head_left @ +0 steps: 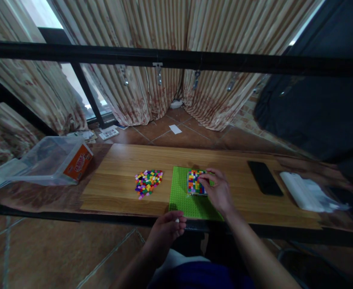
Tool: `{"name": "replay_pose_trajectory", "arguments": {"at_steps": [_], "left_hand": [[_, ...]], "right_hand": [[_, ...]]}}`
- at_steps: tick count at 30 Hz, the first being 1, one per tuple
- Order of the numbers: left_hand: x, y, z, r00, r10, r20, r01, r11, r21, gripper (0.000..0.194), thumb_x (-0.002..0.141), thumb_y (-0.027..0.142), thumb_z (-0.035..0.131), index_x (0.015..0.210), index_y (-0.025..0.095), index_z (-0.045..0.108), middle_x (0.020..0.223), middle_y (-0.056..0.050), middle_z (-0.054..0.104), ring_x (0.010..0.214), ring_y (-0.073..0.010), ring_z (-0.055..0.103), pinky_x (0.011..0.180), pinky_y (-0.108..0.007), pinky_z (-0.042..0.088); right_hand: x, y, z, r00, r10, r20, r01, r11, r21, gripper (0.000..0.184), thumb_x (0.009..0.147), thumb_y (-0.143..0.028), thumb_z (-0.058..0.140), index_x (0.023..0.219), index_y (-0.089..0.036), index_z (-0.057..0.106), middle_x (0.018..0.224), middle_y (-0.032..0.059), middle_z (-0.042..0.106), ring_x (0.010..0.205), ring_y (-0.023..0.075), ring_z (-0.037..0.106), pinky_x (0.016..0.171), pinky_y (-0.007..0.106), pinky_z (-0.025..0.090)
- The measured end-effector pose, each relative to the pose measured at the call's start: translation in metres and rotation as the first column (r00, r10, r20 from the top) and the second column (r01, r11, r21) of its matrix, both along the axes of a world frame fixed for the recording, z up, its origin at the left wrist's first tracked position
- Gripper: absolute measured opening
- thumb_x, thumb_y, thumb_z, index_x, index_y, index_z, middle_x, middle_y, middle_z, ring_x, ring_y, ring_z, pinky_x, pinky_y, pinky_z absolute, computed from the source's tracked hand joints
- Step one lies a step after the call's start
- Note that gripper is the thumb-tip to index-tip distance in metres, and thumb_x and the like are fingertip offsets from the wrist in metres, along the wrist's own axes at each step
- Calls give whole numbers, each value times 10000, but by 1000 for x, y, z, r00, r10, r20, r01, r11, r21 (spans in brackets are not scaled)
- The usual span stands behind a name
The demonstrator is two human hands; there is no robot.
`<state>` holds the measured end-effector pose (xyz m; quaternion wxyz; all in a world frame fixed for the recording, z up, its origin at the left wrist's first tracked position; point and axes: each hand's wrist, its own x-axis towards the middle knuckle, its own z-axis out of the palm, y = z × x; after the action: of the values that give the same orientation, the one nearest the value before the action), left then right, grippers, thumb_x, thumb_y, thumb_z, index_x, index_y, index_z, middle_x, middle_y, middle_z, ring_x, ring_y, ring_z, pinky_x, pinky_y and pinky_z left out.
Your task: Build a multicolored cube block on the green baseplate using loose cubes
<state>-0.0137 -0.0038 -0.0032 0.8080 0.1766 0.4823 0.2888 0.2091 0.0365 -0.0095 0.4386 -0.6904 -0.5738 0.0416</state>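
White, one small piece (177,220) sits in the curled fingers of the left hand (167,226). Beyond, one green baseplate (179,200) bears one block of many-coloured bricks (192,184); the right hand (217,189) is over it, fingertips close together, whether on a brick I cannot tell. One pile of loose bricks (148,182), too many to count, lies left. Farther off, one paper sheet (175,129) lies on the floor (191,138).

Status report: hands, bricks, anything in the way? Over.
Left grip: apparently a small white piece. Right grip: at multicolored brick block, green baseplate beneath. Block partly hidden by hand.
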Motion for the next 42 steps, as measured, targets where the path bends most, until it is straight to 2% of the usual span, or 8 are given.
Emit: {"name": "replay_pose_trajectory", "arguments": {"at_steps": [9, 14, 17, 24, 28, 35, 38, 42], "left_hand": [[-3, -1, -6, 999, -31, 21, 31, 999, 12, 278, 660, 136, 766, 932, 119, 710, 947, -128, 725, 710, -128, 643, 702, -262, 501], [-3, -2, -5, 999, -40, 18, 39, 999, 16, 298, 656, 169, 791, 940, 119, 714, 985, -141, 726, 726, -135, 649, 721, -277, 499], [-3, -1, -6, 999, -45, 17, 45, 999, 25, 304, 664, 182, 788, 952, 119, 714, 1004, -146, 725, 740, -139, 653, 728, -278, 499], [-2, -1, -7, 998, -55, 18, 55, 998, 28, 286, 666, 171, 777, 942, 124, 715, 998, -140, 722, 741, -139, 651, 732, -279, 500], [-1, -2, -7, 998, -63, 16, 62, 997, 36, 287, 677, 190, 780, 949, 125, 713, 1007, -144, 720, 749, -147, 657, 745, -290, 505], [4, -3, -4, 997, -71, 37, 69, 996, 49, 331, 670, 224, 803, 969, 122, 704, 1009, -143, 720, 838, -187, 683, 807, -320, 514], [4, -1, 0, 996, -55, 72, 52, 998, 40, 360, 638, 217, 823, 963, 120, 703, 1001, -138, 720, 889, -208, 690, 848, -328, 511], [-1, 1, 4, 994, -21, 105, 17, 999, 39, 418, 613, 201, 844, 998, 126, 699, 1029, -134, 719, 939, -222, 691, 886, -330, 507]], "right_hand": [[7, 14, -12, 996, 33, -80, -36, 999, -38, 147, 822, -375, 679, 789, -257, 760, 1126, 85, 629, 1070, 264, 585, 957, 480, 443], [9, 19, -9, 988, 49, -145, -57, 997, -51, 145, 776, -377, 699, 758, -236, 726, 1054, 74, 662, 1009, 246, 621, 943, 457, 450], [10, 21, -5, 975, 39, -221, -66, 991, -116, 135, 733, -374, 712, 745, -240, 704, 975, 53, 697, 970, 245, 636, 923, 439, 458], [16, 25, -2, 950, 0, -312, -86, 961, -263, 181, 662, -388, 741, 764, -243, 703, 722, 2, 701, 648, 200, 631, 619, 334, 476], [20, 31, -1, 943, 18, -332, -122, 947, -296, 184, 629, -379, 750, 735, -237, 701, 662, -13, 679, 590, 177, 598, 563, 304, 446], [23, 35, 5, 944, 44, -328, -155, 934, -321, 176, 604, -361, 759, 707, -231, 699, 654, -16, 675, 602, 182, 602, 596, 318, 457], [19, 29, 7, 947, 26, -319, -130, 942, -310, 203, 631, -392, 753, 754, -235, 711, 756, 12, 713, 704, 218, 642, 686, 367, 488], [9, 9, 8, 965, -38, -260, 6, 992, -124, 201, 751, -410, 688, 842, -233, 715, 944, 58, 725, 920, 256, 650, 881, 443, 476]]}}
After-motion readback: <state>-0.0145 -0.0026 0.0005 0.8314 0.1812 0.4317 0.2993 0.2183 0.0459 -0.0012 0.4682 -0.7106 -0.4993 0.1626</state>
